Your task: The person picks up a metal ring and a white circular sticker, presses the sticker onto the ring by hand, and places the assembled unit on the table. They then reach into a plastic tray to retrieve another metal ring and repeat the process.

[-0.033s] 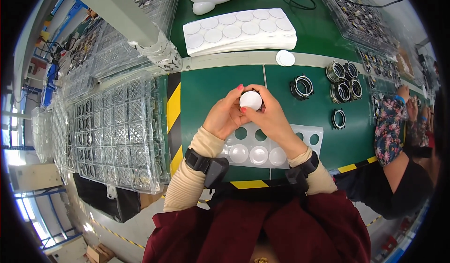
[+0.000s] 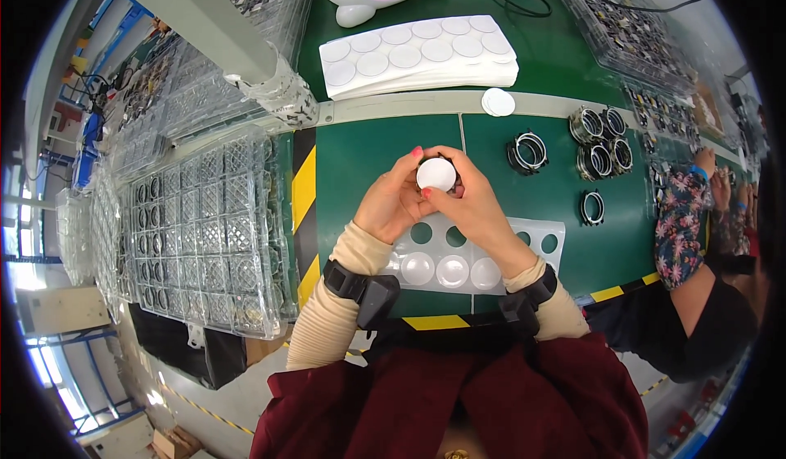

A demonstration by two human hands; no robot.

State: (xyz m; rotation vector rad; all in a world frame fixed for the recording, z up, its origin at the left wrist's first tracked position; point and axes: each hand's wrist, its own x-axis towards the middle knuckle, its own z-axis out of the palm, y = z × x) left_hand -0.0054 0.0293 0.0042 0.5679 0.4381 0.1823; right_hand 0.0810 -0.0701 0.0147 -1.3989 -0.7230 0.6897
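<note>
Between my two hands, over the middle of the green mat, is a round watch case whose face is covered by a white round sticker (image 2: 436,174). My left hand (image 2: 392,200) grips the case from the left, its fingers curled behind and under it. My right hand (image 2: 470,200) holds the right side, with the thumb pressed on the sticker's lower edge. Only bits of the case's dark rim show. Just below my hands lies a translucent sticker sheet (image 2: 512,250) with a row of white round stickers and several punched-out holes.
Several metal watch cases (image 2: 595,161) stand to the right, with a single watch case (image 2: 527,153) nearer. Loose white discs (image 2: 498,102) and a stack of sticker sheets (image 2: 422,78) lie beyond. Clear compartment trays (image 2: 205,246) sit left. A co-worker's flowered sleeve (image 2: 679,221) is at right.
The held watch case and sticker have shifted very slightly left and up. Both hands keep their grip.
</note>
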